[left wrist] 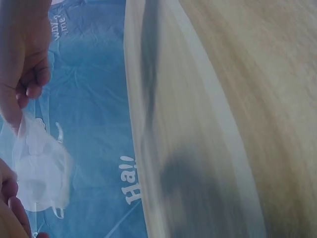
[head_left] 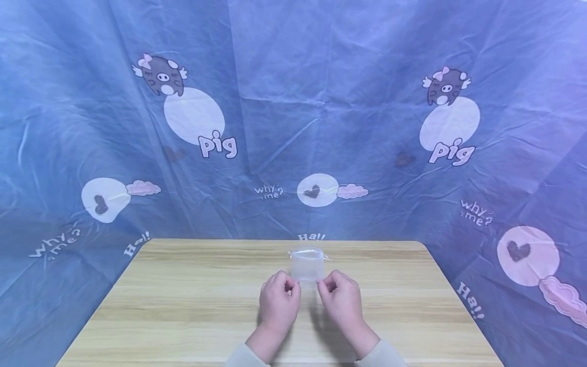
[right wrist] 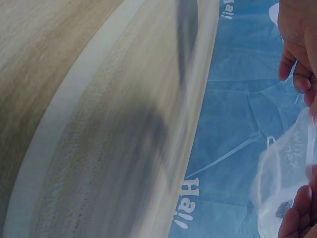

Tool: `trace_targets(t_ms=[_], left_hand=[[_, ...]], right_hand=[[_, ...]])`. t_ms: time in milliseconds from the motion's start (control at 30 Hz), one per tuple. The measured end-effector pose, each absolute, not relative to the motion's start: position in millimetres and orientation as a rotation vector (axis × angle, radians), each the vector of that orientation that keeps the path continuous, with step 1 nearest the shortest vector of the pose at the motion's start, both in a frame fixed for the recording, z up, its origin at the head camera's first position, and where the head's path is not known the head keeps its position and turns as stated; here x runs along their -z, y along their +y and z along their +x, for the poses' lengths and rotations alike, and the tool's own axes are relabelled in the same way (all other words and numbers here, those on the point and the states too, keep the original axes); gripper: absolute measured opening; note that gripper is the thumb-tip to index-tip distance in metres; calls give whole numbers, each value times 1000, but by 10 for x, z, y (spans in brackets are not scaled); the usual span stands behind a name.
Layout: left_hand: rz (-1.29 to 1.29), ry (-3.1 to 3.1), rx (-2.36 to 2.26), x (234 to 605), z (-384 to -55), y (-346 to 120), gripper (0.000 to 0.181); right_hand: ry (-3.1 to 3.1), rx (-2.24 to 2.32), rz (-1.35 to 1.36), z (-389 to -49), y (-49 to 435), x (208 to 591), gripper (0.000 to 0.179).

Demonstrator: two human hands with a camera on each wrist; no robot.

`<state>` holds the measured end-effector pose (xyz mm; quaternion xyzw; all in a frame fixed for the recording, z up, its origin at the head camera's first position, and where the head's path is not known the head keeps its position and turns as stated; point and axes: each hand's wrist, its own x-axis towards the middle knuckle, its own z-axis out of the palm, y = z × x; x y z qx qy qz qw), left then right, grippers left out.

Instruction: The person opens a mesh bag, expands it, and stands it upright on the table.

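A small see-through white bag, with short string loops at its two sides, is held up over the far half of the table. In the head view my left hand pinches its near left corner between thumb and fingers. My right hand pinches the near right corner in the same way. Between the two hands the bag hangs spread out in the left wrist view, a loop standing off at either side. The right wrist view shows part of the bag, with the curtain's print visible through it.
Below the hands lies a light wood-grain table with rounded far corners, and the hands cast shadows on it. A blue curtain printed with pigs, hearts and words surrounds the table at the back and both sides.
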<state>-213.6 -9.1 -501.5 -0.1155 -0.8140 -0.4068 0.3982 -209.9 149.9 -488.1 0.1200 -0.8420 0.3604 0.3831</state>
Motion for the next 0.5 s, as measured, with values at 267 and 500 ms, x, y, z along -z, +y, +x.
trace_targets(t_ms=[267, 500], left_hand=[[-299, -2034, 982, 5033, -2160, -85, 27], [-248, -2097, 1019, 5015, -2139, -61, 22]], right_hand=[[-2149, -854, 287, -2096, 1500, 4865, 37], [-2101, -849, 335, -2099, 1489, 4855, 38]])
